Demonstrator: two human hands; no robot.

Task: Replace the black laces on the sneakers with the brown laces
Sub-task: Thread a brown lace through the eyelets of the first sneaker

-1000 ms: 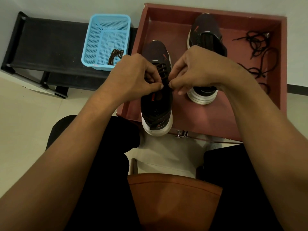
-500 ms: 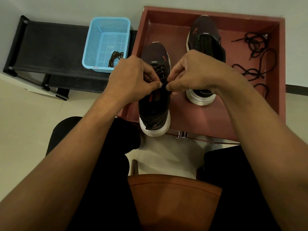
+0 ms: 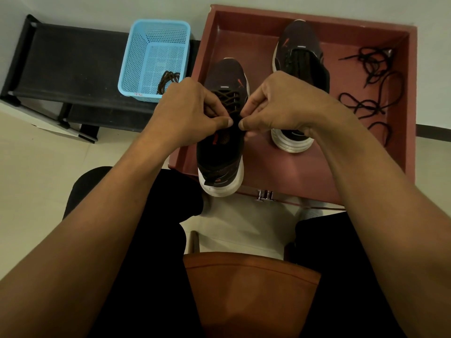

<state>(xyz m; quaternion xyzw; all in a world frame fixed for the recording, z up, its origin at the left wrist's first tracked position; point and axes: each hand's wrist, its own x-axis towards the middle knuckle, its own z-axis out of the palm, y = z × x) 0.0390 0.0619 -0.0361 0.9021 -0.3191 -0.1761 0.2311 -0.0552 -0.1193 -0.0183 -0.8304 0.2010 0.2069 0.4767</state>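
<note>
Currently: left hand [image 3: 192, 113] and right hand [image 3: 280, 106], each pinching thumb to forefinger on an end of the brown lace [image 3: 229, 98], thumbs almost meeting over the tongue. Near sneaker [image 3: 219, 157] lies directly below the grip, long axis running away from me, toe far; both hands equally near. Black laces [image 3: 371, 103]: loose in tray [image 3: 317, 19], right. Spare lace [image 3: 168, 80]: basket [image 3: 136, 57], left.
</note>
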